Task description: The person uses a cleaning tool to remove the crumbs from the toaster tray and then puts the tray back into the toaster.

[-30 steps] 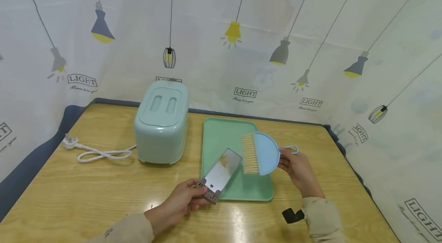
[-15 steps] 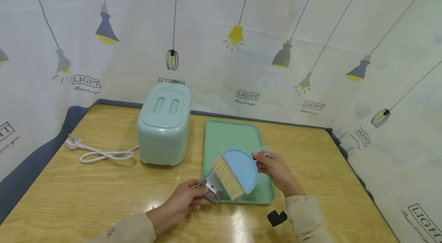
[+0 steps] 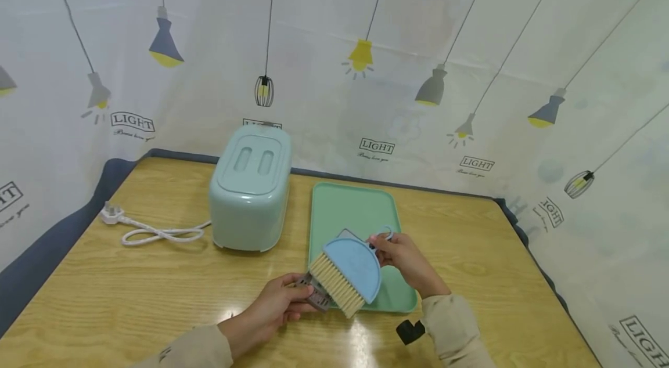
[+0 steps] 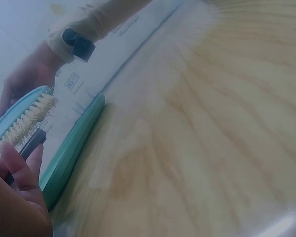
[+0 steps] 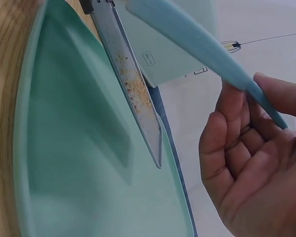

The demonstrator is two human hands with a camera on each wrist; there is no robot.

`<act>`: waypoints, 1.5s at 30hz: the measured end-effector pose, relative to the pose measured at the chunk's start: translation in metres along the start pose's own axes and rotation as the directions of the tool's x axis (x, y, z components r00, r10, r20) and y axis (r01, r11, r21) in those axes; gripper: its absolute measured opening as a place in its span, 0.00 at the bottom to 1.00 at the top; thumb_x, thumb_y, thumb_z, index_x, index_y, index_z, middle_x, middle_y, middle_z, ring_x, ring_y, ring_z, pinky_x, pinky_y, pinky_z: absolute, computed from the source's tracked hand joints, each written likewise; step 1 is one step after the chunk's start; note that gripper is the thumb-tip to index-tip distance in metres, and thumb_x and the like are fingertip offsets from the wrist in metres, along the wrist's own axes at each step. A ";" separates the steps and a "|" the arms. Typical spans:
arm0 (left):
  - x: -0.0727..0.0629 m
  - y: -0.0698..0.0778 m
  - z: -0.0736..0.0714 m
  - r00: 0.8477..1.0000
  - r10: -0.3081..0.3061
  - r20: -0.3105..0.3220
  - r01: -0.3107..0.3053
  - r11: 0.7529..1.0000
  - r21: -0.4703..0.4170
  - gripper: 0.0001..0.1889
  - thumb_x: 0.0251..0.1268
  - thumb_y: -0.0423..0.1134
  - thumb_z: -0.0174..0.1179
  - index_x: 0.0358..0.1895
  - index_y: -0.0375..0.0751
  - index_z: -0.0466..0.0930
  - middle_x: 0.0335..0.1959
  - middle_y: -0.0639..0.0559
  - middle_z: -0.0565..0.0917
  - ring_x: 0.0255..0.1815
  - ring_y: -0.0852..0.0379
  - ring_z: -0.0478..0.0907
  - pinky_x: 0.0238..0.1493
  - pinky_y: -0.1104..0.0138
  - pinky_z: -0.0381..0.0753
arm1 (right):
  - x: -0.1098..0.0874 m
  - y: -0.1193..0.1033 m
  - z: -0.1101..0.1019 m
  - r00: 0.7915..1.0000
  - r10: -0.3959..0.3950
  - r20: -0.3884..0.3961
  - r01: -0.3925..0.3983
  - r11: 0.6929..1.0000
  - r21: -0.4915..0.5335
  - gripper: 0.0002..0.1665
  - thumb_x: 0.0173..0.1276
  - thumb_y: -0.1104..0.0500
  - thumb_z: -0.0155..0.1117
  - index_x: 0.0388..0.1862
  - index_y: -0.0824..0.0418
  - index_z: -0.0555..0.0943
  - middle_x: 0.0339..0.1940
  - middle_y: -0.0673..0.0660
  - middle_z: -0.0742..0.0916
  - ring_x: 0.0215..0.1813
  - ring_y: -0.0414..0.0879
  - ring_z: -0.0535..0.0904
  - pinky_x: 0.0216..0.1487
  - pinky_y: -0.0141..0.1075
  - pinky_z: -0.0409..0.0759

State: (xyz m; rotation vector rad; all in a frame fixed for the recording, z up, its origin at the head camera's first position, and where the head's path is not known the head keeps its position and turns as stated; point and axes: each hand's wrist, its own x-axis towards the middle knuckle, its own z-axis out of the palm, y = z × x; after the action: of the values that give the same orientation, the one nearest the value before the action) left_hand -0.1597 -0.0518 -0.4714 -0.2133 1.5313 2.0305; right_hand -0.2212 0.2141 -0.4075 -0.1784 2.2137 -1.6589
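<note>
My left hand (image 3: 272,303) grips the grey-brown end of a toaster crumb tray (image 3: 317,298), thumb on top. In the right wrist view, brown crumbs lie along the metal crumb tray (image 5: 130,81), which is held tilted over a green serving tray (image 3: 350,208). My right hand (image 3: 413,263) pinches the handle of a light blue half-round brush (image 3: 355,266) with pale bristles. From the head view the brush covers most of the crumb tray, its bristles angled toward the held end. The left wrist view has the bristles (image 4: 29,121) close over the crumb tray's dark edge.
A pale blue-green toaster (image 3: 251,188) stands left of the serving tray. Its white power cord (image 3: 162,234) lies looped on the wooden table (image 3: 130,304), with the plug at the far left. A curtain (image 3: 324,37) printed with lamps hangs behind the table.
My right hand has brought the brush left and down, from over the serving tray onto the crumb tray and toward its held end. My left hand has stayed almost still.
</note>
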 end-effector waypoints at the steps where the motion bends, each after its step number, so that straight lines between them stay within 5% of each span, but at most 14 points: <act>1: 0.000 0.000 0.000 1.000 -0.001 0.000 0.001 1.000 0.000 0.25 0.69 0.37 0.57 0.65 0.31 0.64 0.40 0.47 0.88 0.31 0.63 0.86 0.24 0.77 0.71 | 0.000 -0.001 0.000 1.000 0.002 0.000 -0.002 1.000 -0.005 0.19 0.75 0.49 0.54 0.38 0.64 0.81 0.23 0.49 0.78 0.29 0.40 0.76 0.38 0.35 0.79; 22: -0.005 -0.008 -0.002 1.000 -0.001 -0.002 0.001 1.000 0.008 0.25 0.68 0.36 0.58 0.65 0.30 0.64 0.39 0.46 0.89 0.31 0.63 0.86 0.23 0.78 0.72 | 0.009 -0.004 0.004 0.999 0.030 -0.021 -0.033 0.988 -0.152 0.24 0.74 0.51 0.55 0.42 0.73 0.82 0.26 0.50 0.80 0.28 0.41 0.78 0.37 0.36 0.82; 32: -0.006 -0.006 0.000 1.000 0.004 -0.015 -0.004 1.000 -0.001 0.23 0.67 0.35 0.59 0.61 0.31 0.67 0.36 0.49 0.89 0.30 0.63 0.86 0.22 0.79 0.72 | 0.017 -0.002 -0.009 0.991 0.008 -0.132 -0.038 0.973 -0.227 0.22 0.75 0.51 0.54 0.45 0.70 0.82 0.26 0.52 0.81 0.30 0.42 0.78 0.42 0.44 0.82; 45: -0.010 -0.003 -0.002 1.000 0.002 -0.004 -0.002 1.000 0.008 0.22 0.68 0.35 0.58 0.61 0.31 0.67 0.36 0.49 0.89 0.30 0.64 0.86 0.22 0.78 0.72 | 0.020 -0.005 -0.018 0.974 -0.021 -0.226 -0.041 0.964 -0.263 0.22 0.75 0.51 0.55 0.45 0.71 0.82 0.25 0.51 0.81 0.30 0.40 0.77 0.40 0.41 0.82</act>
State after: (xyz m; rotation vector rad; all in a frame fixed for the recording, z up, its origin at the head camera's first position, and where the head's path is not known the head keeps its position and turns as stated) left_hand -0.1496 -0.0564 -0.4701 -0.2130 1.5427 2.0258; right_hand -0.2471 0.2222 -0.4026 -0.0471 2.6017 -1.4310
